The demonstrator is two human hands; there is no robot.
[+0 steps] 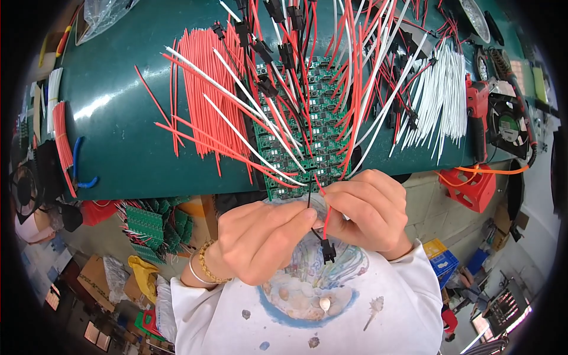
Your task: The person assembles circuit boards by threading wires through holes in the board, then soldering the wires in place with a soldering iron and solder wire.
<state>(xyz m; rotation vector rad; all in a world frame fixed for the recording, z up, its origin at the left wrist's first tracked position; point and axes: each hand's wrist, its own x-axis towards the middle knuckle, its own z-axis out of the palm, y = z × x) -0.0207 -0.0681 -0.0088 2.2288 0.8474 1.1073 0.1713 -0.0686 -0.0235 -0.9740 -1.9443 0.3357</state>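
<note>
Looking down from the head camera, you had both hands close together at the near edge of the green table [130,165]. Your left hand [260,236] was nearly closed, with the thumb and the forefinger pinching a thin black wire [309,196]. Your right hand [370,210] was also curled, and its fingertips were gripping a red wire [326,223]. Both wires ran down to a small black connector [328,251], which hung just below your fingers, in front of your white printed shirt [236,319]. The upper ends of these wires reached the lower part of the green circuit board panel [275,190], which lay on the table just beyond your hands.

Many red and white wires rose from this panel to both sides, and other black connectors [286,56] lay over its far part. To the left of the panel was a thick bundle of red wires [204,100]; to the right, a pile of white wires [441,97] was spread. Farther right lay a red and black tool [477,106], beside a black fan [509,121]. Below the table, at left, there was a heap of green boards [145,223].
</note>
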